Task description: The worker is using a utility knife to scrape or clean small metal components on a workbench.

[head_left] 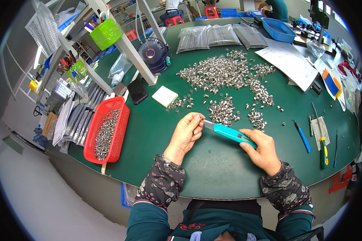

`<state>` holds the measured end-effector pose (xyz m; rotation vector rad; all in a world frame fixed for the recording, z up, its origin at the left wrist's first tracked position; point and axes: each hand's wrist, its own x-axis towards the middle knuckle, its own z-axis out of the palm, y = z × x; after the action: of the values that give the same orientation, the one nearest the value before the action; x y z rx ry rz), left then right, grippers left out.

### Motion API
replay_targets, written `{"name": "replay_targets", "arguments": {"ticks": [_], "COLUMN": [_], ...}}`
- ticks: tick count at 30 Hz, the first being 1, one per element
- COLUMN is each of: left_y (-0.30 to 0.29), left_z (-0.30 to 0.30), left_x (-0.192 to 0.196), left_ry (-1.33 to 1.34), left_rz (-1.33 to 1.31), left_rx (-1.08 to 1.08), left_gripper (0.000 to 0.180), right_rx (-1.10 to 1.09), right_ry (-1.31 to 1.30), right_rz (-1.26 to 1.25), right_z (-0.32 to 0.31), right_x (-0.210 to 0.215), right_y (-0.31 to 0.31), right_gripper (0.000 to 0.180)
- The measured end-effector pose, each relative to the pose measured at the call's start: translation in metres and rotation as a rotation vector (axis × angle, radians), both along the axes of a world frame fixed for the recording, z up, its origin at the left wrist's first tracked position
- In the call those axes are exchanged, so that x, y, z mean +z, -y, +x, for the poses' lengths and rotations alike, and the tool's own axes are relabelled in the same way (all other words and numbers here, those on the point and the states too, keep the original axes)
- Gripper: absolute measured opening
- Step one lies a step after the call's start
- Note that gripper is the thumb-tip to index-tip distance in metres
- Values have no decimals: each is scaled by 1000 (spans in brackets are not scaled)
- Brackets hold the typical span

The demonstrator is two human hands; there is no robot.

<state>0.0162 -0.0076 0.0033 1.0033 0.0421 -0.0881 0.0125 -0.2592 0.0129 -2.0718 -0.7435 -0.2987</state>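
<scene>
Gripping turquoise utility knife (230, 133), right hand (262, 150) clamped on handle; blade tip meets small metal piece pinched in left hand (188, 133). Metal sleeves pile (225, 74) toward far table edge; bare green table (213, 160) near front edge.

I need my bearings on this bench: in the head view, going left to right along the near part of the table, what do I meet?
Red basket of small metal parts → left hand → turquoise utility knife → right hand → blue pen → green-and-yellow-handled screwdriver.
</scene>
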Motion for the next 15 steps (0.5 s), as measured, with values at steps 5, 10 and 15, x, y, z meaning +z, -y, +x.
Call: {"name": "replay_targets", "arguments": {"ticks": [5,10,15], "left_y": [1,2,3], "left_z": [0,-2,-1], "left_x": [-1,-3,1], "left_ry": [0,-70,-185], "left_rz": [92,105,93], "left_rx": [-22,-19,6], "left_gripper": [17,21,24], "right_rx": [22,-70,-155], "right_ry": [-26,126,148], "right_rz": [-30,-132,63], "right_z": [1,-4,5], "right_x": [-2,7,-1], "right_y": [1,-2,2], "right_gripper": [30,30,31]}}
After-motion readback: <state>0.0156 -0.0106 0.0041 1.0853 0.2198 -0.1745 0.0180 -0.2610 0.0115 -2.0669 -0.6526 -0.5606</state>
